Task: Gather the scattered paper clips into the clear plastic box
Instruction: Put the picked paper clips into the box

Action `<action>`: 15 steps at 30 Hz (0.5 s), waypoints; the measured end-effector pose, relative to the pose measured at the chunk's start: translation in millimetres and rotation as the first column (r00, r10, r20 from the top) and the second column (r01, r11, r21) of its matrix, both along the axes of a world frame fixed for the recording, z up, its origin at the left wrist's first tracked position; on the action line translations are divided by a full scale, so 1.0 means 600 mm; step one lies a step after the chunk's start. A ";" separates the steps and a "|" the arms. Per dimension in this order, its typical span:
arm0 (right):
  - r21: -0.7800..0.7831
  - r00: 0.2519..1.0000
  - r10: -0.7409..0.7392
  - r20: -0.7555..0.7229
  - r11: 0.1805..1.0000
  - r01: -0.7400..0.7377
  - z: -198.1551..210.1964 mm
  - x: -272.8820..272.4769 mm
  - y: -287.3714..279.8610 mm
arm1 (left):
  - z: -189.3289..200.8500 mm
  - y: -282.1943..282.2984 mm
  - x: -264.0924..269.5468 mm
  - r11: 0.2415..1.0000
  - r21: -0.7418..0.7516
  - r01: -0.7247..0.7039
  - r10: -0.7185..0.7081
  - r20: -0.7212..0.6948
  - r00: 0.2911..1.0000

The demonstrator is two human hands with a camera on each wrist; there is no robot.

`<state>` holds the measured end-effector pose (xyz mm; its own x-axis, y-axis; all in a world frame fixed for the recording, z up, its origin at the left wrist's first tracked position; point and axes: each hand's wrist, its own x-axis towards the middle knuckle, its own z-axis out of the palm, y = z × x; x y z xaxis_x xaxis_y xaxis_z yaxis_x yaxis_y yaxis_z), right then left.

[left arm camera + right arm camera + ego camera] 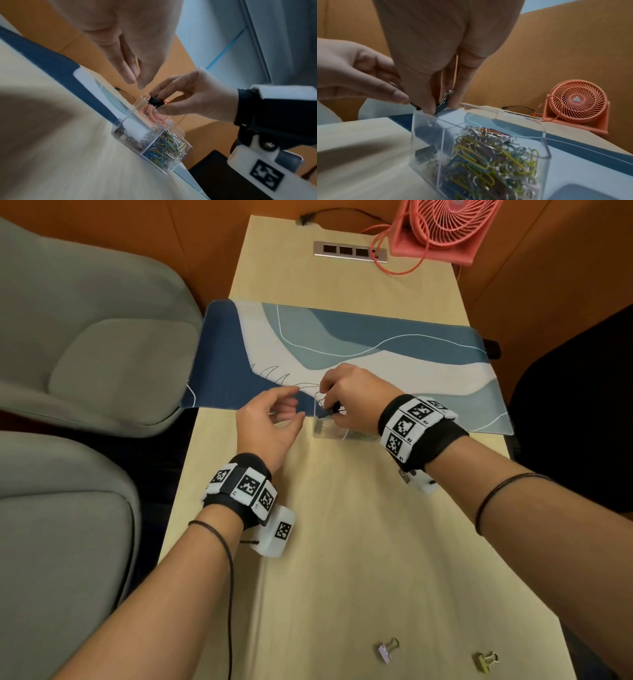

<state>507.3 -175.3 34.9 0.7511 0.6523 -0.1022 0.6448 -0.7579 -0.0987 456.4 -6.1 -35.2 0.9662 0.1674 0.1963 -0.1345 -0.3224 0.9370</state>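
A wooden table is stretching out beneath the grip, with a blue and white patterned mat lying across it, partly under the grip and reaching beyond. Far past the grip, a coral desk fan is standing at the table's end, its cord trailing beside a metal socket strip. Grey upholstered chairs are sitting off to the left.

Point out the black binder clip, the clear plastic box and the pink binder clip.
black binder clip (pixel 155 102): left wrist view, its black body.
clear plastic box (pixel 546 143): right wrist view, its right wall.
pink binder clip (pixel 386 653): head view, its body.
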 end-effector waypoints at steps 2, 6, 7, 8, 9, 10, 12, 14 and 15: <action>0.010 1.000 0.012 0.005 1.000 -0.012 -0.002 0.004 0.002 | -0.007 0.003 -0.012 1.000 -0.022 -0.004 0.004 -0.026 1.000; 0.048 0.999 -0.033 0.002 0.998 0.033 0.000 0.007 0.001 | -0.017 -0.002 -0.038 0.999 0.014 0.046 -0.045 -0.031 0.999; 0.054 0.999 -0.048 0.007 0.997 0.048 0.000 0.008 0.001 | -0.019 -0.004 -0.042 0.998 0.024 0.050 -0.049 -0.030 0.998; 0.056 0.998 -0.058 0.012 0.997 0.057 0.001 0.007 0.001 | -0.019 -0.006 -0.046 0.998 0.030 0.054 -0.053 -0.030 0.998; 0.057 0.998 -0.063 0.015 0.996 0.062 0.002 0.007 0.002 | -0.019 -0.008 -0.049 0.998 0.035 0.059 -0.058 -0.029 0.998; 0.057 0.998 -0.068 0.014 0.996 0.067 0.002 0.006 0.002 | -0.019 -0.011 -0.053 0.997 0.041 0.066 -0.065 -0.025 0.998; 0.047 0.997 -0.081 0.004 0.996 0.081 0.004 0.004 0.003 | -0.021 -0.016 -0.061 0.995 0.052 0.082 -0.082 -0.012 0.997; 0.041 0.995 -0.099 0.003 0.994 0.099 0.005 0.001 0.004 | -0.026 -0.020 -0.069 0.993 0.072 0.089 -0.089 -0.007 0.996; 0.039 0.994 -0.112 0.007 0.993 0.112 0.005 0.000 0.003 | -0.029 -0.020 -0.073 0.993 0.083 0.088 -0.087 -0.012 0.996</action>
